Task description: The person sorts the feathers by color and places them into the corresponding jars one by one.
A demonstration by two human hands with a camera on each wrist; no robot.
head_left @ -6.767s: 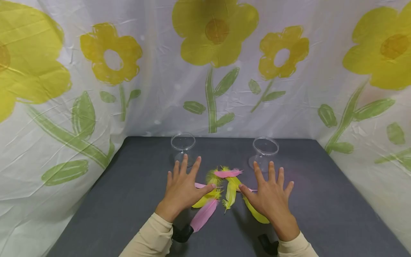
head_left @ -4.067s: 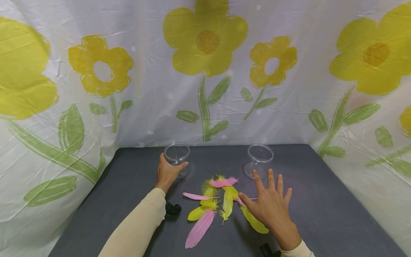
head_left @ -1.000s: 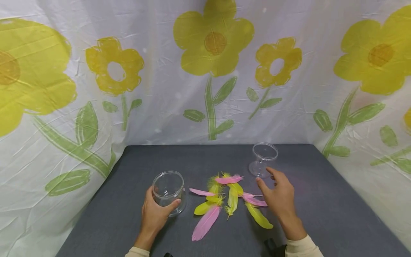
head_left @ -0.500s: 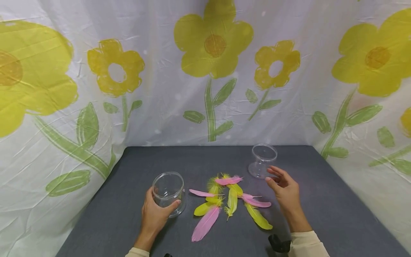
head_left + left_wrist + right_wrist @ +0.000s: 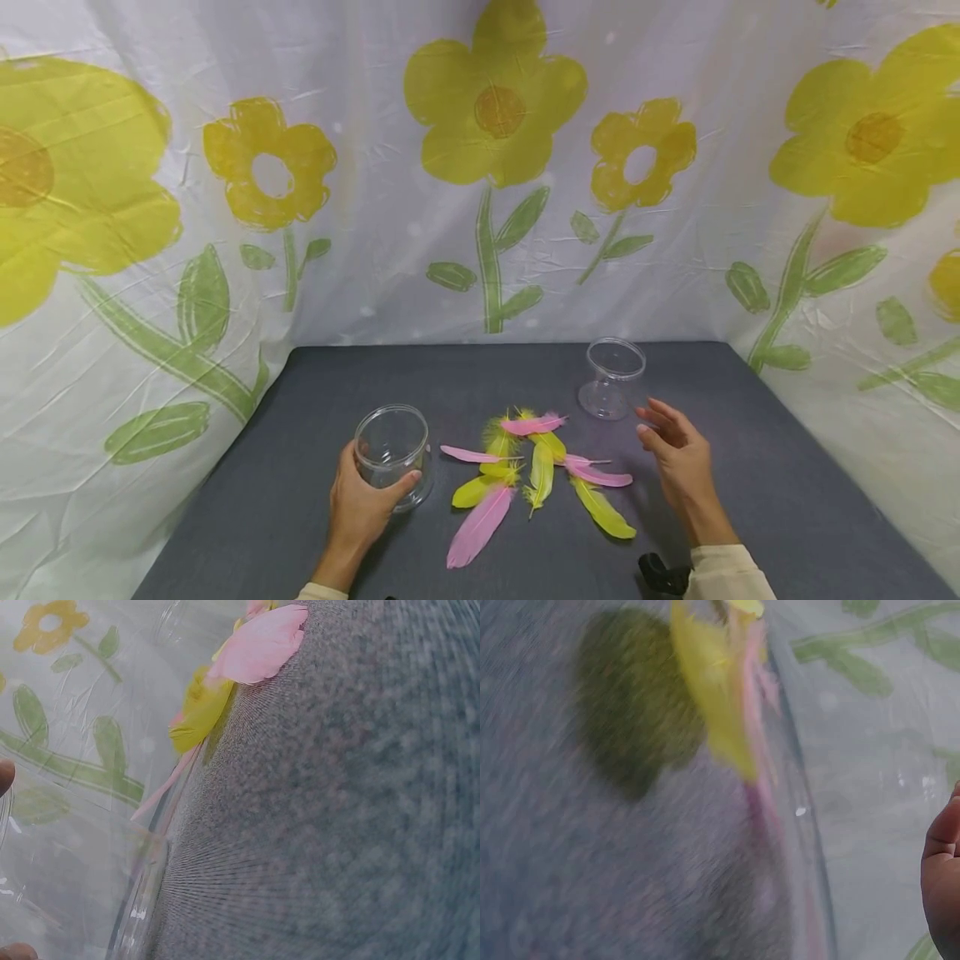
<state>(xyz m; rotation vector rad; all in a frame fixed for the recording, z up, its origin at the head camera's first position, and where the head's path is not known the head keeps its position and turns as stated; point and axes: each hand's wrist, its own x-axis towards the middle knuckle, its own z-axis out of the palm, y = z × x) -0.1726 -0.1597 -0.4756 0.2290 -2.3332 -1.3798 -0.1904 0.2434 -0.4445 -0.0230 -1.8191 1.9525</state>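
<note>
My left hand (image 5: pixel 360 504) grips a clear plastic jar (image 5: pixel 393 454) at the left of the feathers, thumb on its near side and the far fingers hidden behind it. In the left wrist view the jar's see-through wall (image 5: pixel 67 885) fills the lower left, with fingertips at the edge. My right hand (image 5: pixel 681 454) hovers to the right of the feathers with loosely bent fingers and holds nothing. Just beyond its fingertips a second clear jar (image 5: pixel 606 400) stands upright toward the back. Between the hands lie several pink feathers (image 5: pixel 482 529) and yellow feathers (image 5: pixel 542 475).
A dark grey cloth (image 5: pixel 787 500) covers the table. Behind it and at both sides hangs a white curtain (image 5: pixel 375 208) printed with yellow flowers. A black wrist device (image 5: pixel 663 575) shows below the right sleeve (image 5: pixel 729 573).
My left hand took hold of the left jar at the back and brought it nearer, beside the feathers. My right hand, earlier spread flat, has relaxed its fingers and drifted right, away from the second jar.
</note>
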